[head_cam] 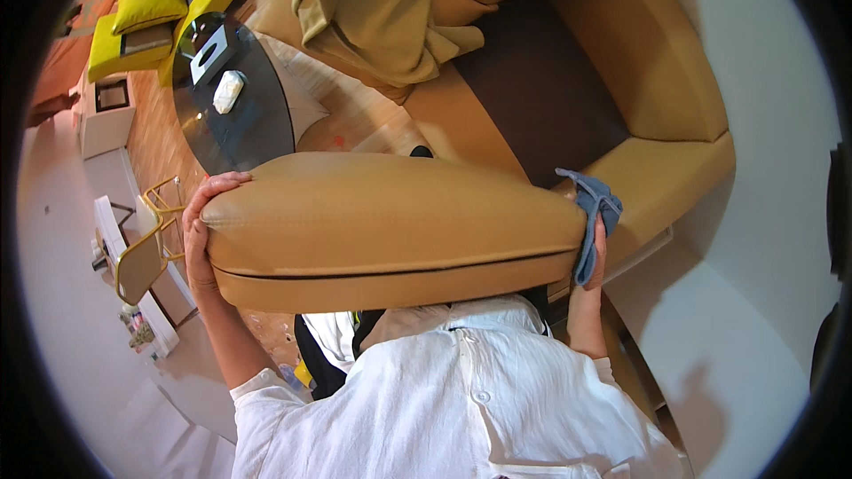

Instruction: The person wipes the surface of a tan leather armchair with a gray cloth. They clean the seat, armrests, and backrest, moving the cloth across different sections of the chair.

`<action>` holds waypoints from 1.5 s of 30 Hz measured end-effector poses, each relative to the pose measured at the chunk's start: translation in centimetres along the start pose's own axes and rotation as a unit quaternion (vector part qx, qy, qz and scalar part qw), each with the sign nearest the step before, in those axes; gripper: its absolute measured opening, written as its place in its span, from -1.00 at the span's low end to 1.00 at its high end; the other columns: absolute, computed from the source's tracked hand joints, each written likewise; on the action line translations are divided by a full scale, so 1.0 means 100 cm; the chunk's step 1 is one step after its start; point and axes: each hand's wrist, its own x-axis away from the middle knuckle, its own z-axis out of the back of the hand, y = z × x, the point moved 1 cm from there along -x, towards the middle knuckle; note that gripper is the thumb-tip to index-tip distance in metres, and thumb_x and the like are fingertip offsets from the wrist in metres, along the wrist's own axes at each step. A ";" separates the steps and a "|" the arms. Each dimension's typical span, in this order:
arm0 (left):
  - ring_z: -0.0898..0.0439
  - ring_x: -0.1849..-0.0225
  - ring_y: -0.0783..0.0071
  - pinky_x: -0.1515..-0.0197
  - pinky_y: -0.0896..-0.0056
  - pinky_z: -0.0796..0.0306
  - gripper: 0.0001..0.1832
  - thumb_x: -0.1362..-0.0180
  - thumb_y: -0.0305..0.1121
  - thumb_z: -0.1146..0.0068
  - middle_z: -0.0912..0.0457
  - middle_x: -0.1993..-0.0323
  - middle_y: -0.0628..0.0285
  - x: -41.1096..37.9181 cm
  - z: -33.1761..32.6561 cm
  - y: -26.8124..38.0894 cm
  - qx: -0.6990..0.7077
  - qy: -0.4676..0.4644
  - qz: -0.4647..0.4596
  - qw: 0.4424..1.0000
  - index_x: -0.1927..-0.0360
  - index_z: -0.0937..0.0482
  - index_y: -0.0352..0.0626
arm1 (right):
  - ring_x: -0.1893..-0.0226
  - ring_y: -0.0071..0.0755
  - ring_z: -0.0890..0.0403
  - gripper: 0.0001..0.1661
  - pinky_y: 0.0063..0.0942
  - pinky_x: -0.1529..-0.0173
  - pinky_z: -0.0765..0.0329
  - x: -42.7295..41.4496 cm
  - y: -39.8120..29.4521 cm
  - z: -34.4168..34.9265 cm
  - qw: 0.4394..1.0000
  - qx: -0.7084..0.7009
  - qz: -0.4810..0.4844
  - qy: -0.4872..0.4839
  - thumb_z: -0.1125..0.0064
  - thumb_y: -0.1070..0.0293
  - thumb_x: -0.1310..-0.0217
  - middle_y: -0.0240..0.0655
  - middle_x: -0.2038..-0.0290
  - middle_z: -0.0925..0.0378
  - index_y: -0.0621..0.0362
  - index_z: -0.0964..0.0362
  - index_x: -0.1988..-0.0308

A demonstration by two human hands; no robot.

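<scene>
A thick tan leather sofa cushion (pixel 393 219) is held up in front of my chest, spanning from one hand to the other. My left hand (pixel 203 233) grips its left end, fingers wrapped over the top corner. At the opposite end, my right hand (pixel 598 246) presses against the cushion with a blue-grey cloth (pixel 596 213) bunched in it; the cloth hides part of the fingers. Beyond the cushion stands the tan sofa (pixel 672 66), its dark brown seat base (pixel 539 73) exposed.
A crumpled olive-tan blanket (pixel 373 13) drapes over the sofa's left part. To the left is a dark oval coffee table (pixel 259 126) with a tissue box (pixel 212 56) and a white packet (pixel 229 92). A yellow armchair (pixel 106 46), a chair (pixel 141 266) and the right wall (pixel 765 213) stand around.
</scene>
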 end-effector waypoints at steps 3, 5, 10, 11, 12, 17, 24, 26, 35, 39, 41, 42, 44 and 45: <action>-0.56 -0.19 0.16 -0.38 0.10 -0.33 -0.31 -0.10 0.20 -0.31 -0.65 -0.04 -0.04 0.009 -0.008 0.002 0.035 0.021 -0.016 0.999 0.07 -0.65 -0.33 | -0.15 -0.24 -0.65 -0.46 -0.30 -0.30 -0.54 -0.027 0.021 0.027 0.993 -0.097 -0.048 -0.049 0.03 0.01 -0.59 -0.19 -0.14 -0.64 0.20 -0.51 -0.22; -0.56 -0.17 0.16 -0.36 0.10 -0.34 -0.35 -0.09 0.17 -0.31 -0.66 -0.01 -0.04 0.013 -0.010 0.001 0.037 0.030 -0.022 0.999 0.11 -0.64 -0.31 | -0.12 -0.21 -0.66 -0.43 -0.28 -0.26 -0.58 -0.040 0.027 0.034 0.984 -0.140 -0.098 -0.045 0.06 -0.04 -0.58 -0.17 -0.13 -0.64 0.19 -0.51 -0.21; -0.58 -0.08 0.16 -0.30 0.13 -0.34 -0.40 -0.06 0.14 -0.31 -0.67 0.10 -0.02 0.036 -0.015 0.018 0.017 0.092 -0.015 0.996 0.22 -0.62 -0.30 | -0.13 -0.11 -0.66 -0.37 -0.19 -0.24 -0.61 -0.028 0.005 0.023 0.992 -0.054 -0.103 0.042 0.10 -0.12 -0.57 -0.14 -0.14 -0.64 0.18 -0.49 -0.22; -0.58 -0.08 0.15 -0.30 0.12 -0.34 -0.40 -0.07 0.15 -0.29 -0.67 0.10 -0.03 0.038 -0.015 0.023 0.013 0.094 -0.022 0.995 0.22 -0.61 -0.30 | -0.13 -0.10 -0.66 -0.37 -0.18 -0.24 -0.61 -0.030 0.006 0.029 0.991 -0.063 -0.106 0.043 0.10 -0.12 -0.57 -0.15 -0.14 -0.64 0.17 -0.49 -0.23; -0.58 -0.08 0.14 -0.29 0.11 -0.34 -0.40 -0.07 0.15 -0.28 -0.67 0.11 -0.04 0.041 -0.014 0.029 0.009 0.096 -0.027 0.995 0.21 -0.61 -0.31 | -0.13 -0.11 -0.65 -0.39 -0.16 -0.25 -0.61 -0.027 0.001 0.021 0.979 -0.162 -0.122 -0.008 0.09 -0.11 -0.57 -0.15 -0.12 -0.65 0.16 -0.49 -0.23; -0.56 -0.08 0.08 -0.30 0.03 -0.34 -0.38 -0.20 0.19 -0.15 -0.64 0.12 -0.09 0.067 0.002 0.055 -0.002 0.141 -0.075 0.987 0.18 -0.56 -0.30 | 0.01 -0.22 -0.72 -0.53 -0.23 -0.13 -0.68 -0.053 -0.024 -0.007 0.997 -0.017 -0.063 -0.033 0.00 0.02 -0.57 -0.14 -0.02 -0.68 0.17 -0.53 -0.11; -0.52 -0.11 0.02 -0.32 -0.05 -0.30 -0.40 -0.36 0.18 0.06 -0.59 0.10 -0.10 0.110 0.063 0.076 0.038 0.174 -0.138 0.974 0.12 -0.50 -0.28 | 0.15 -0.32 -0.71 -0.61 -0.33 -0.04 -0.69 -0.050 -0.090 -0.148 0.991 0.052 -0.015 -0.119 0.01 0.14 -0.57 -0.21 0.12 -0.68 0.23 -0.53 -0.04; -0.51 -0.11 0.03 -0.32 -0.04 -0.29 -0.42 -0.38 0.16 0.09 -0.57 0.09 -0.09 0.111 0.082 0.083 0.038 0.177 -0.148 0.972 0.12 -0.49 -0.28 | 0.16 -0.35 -0.70 -0.64 -0.36 -0.02 -0.68 -0.053 -0.095 -0.169 0.990 0.064 -0.012 -0.127 -0.02 0.18 -0.57 -0.22 0.12 -0.68 0.23 -0.54 -0.03; -0.45 -0.15 0.13 -0.33 0.04 -0.30 -0.50 -0.45 0.09 0.24 -0.52 0.04 0.02 0.102 0.171 0.109 0.059 0.226 -0.145 0.962 0.08 -0.43 -0.21 | -0.02 -0.33 -0.68 -0.58 -0.39 -0.20 -0.59 -0.051 -0.075 -0.288 0.820 0.489 0.213 -0.207 -0.17 0.42 -0.50 -0.17 -0.07 -0.65 0.31 -0.43 -0.26; -0.44 -0.15 0.18 -0.35 0.06 -0.27 -0.52 -0.47 0.07 0.27 -0.50 0.00 0.06 0.088 0.218 0.110 0.093 0.227 -0.132 0.960 0.07 -0.42 -0.18 | -0.05 -0.36 -0.67 -0.63 -0.42 -0.19 -0.57 -0.041 -0.061 -0.341 0.786 0.474 0.327 -0.225 -0.09 0.35 -0.55 -0.19 -0.06 -0.67 0.29 -0.50 -0.21; -0.42 -0.18 0.22 -0.38 0.09 -0.25 -0.53 -0.49 0.05 0.30 -0.48 -0.04 0.09 0.087 0.251 0.105 0.106 0.217 -0.129 0.962 0.05 -0.42 -0.18 | -0.01 -0.40 -0.67 -0.63 -0.45 -0.15 -0.58 -0.039 -0.056 -0.372 0.891 0.328 0.196 -0.245 -0.01 0.26 -0.59 -0.23 -0.02 -0.67 0.26 -0.53 -0.16; -0.42 -0.19 0.22 -0.38 0.10 -0.24 -0.53 -0.50 0.05 0.30 -0.48 -0.04 0.09 0.090 0.265 0.105 0.108 0.242 -0.125 0.956 0.04 -0.42 -0.18 | 0.02 -0.42 -0.67 -0.61 -0.48 -0.13 -0.57 -0.041 -0.053 -0.386 0.939 0.207 0.105 -0.255 0.03 0.21 -0.61 -0.26 0.00 -0.68 0.24 -0.54 -0.14; -0.42 -0.21 0.24 -0.40 0.12 -0.23 -0.54 -0.51 0.04 0.31 -0.47 -0.06 0.10 0.092 0.287 0.104 0.119 0.262 -0.122 0.950 0.02 -0.42 -0.18 | 0.07 -0.46 -0.67 -0.58 -0.51 -0.09 -0.57 -0.032 -0.050 -0.417 0.962 0.125 0.051 -0.239 0.07 0.14 -0.63 -0.30 0.05 -0.68 0.21 -0.56 -0.10; -0.41 -0.22 0.24 -0.41 0.13 -0.23 -0.54 -0.52 0.03 0.31 -0.47 -0.08 0.10 0.091 0.295 0.103 0.126 0.257 -0.124 0.950 0.01 -0.43 -0.18 | 0.08 -0.47 -0.66 -0.58 -0.50 -0.08 -0.57 -0.038 -0.047 -0.426 0.964 0.122 0.030 -0.236 0.04 0.11 -0.61 -0.33 0.07 -0.68 0.20 -0.57 -0.08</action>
